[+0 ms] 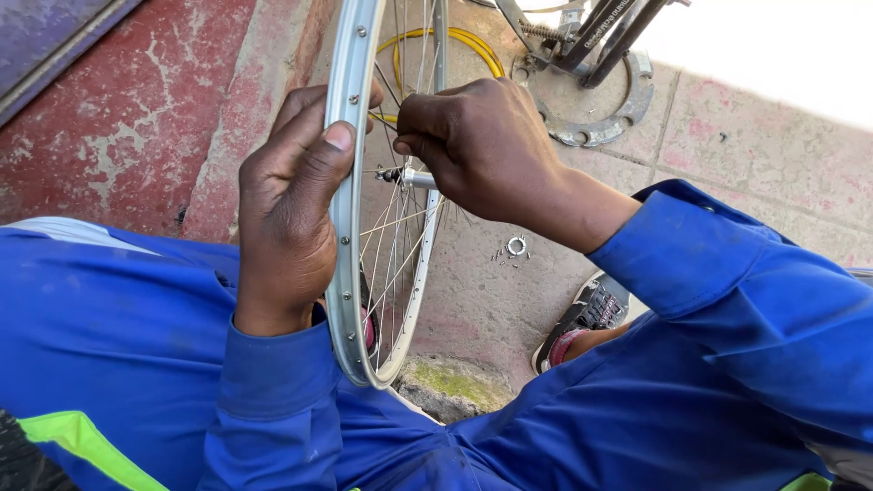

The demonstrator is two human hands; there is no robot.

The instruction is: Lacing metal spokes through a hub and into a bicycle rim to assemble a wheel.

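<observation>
My left hand (289, 214) was wrapped around the silver wheel rim (344, 227), thumb pressed on its outer face, holding the wheel upright between my knees. My right hand (477, 145) reached through the spokes (391, 245), fingertips pinched at the hub axle (405, 176). Small nuts (515, 247) lay on the pavement (509, 300) below.

**One printed marking, on a tube at the top edge**

The only label in view is a strip of pale lettering (603, 33) printed lengthwise on a slanting black metal tube (617, 41). The tube stands at the top of the picture, right of the silver bicycle wheel rim (344, 227) and above a flat grey metal ring (627, 114) that lies on the paving. The marking is narrow, whitish on black, and follows the tube's tilt. No packages, signs or screens show.
</observation>
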